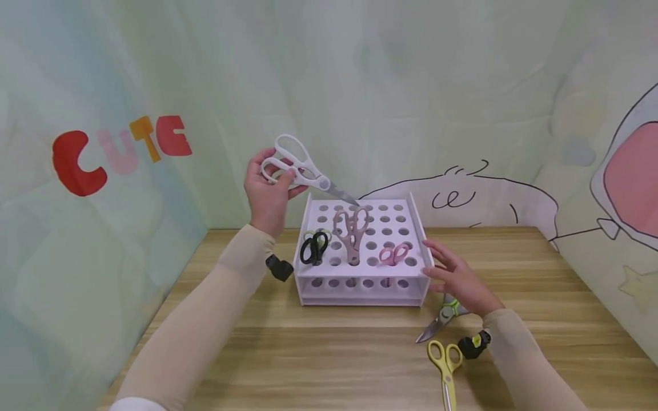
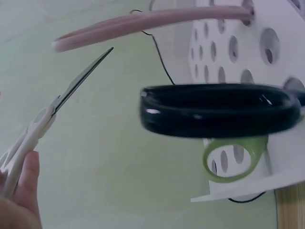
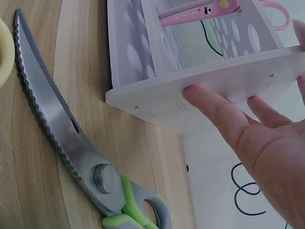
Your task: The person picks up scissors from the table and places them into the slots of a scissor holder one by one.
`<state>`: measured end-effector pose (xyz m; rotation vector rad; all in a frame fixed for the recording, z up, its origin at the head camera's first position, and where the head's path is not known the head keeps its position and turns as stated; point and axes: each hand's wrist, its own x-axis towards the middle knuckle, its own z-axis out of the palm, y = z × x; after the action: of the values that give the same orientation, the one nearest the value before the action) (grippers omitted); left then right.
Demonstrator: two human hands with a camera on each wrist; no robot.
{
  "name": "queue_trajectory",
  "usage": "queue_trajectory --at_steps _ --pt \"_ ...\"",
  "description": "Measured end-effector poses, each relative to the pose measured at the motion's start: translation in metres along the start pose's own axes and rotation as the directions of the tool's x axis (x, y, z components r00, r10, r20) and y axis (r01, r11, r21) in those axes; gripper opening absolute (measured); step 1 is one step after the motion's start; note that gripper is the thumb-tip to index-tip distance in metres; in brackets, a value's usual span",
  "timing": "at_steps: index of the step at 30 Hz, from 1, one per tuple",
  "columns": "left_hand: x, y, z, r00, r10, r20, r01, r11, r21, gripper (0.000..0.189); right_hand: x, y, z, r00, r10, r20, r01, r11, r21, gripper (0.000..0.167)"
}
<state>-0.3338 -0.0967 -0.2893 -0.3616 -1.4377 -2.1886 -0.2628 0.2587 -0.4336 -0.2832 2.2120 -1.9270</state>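
My left hand (image 1: 269, 194) holds a pair of white-handled scissors (image 1: 308, 165) by the handles, above the back left of a white rack (image 1: 362, 271) full of round holes. The blades slant down to the right, their tip overlapping the back row of holes in the head view. With fingers extended, my right hand (image 3: 267, 138) touches the rack's right side panel. Standing in the rack are mauve scissors (image 1: 353, 237), small pink scissors (image 3: 205, 12), black-handled scissors (image 2: 219, 129) and green-handled scissors (image 2: 228, 179) behind the black ones.
On the wooden table (image 1: 308, 354), right of the rack, lie grey-and-green shears (image 3: 102, 181) with a serrated curved blade. Yellow scissors (image 1: 446, 371) lie nearer the front edge. A printed curtain (image 1: 329, 85) hangs behind the table.
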Motion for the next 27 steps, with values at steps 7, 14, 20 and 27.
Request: queue_trajectory --at_steps 7,14,20,27 --pt "-0.006 -0.012 0.003 0.993 0.003 0.121 -0.022 0.987 0.156 0.042 -0.001 -0.001 0.001 1.000 0.001 -0.004 -0.001 1.000 -0.003 0.071" --pt "-0.011 -0.019 0.008 0.973 0.002 0.230 -0.069 0.956 0.284 0.041 0.000 0.001 -0.001 1.000 -0.004 -0.004 0.004 1.000 -0.008 0.070" --pt "-0.017 -0.024 0.011 0.949 -0.052 0.310 -0.075 0.920 0.384 0.039 0.001 0.002 -0.001 1.000 -0.002 -0.002 0.002 1.000 -0.008 0.070" --pt "-0.023 -0.031 0.017 0.926 -0.091 0.367 -0.117 0.853 0.508 0.037 0.001 0.002 -0.002 1.000 -0.004 0.000 0.004 1.000 -0.009 0.070"
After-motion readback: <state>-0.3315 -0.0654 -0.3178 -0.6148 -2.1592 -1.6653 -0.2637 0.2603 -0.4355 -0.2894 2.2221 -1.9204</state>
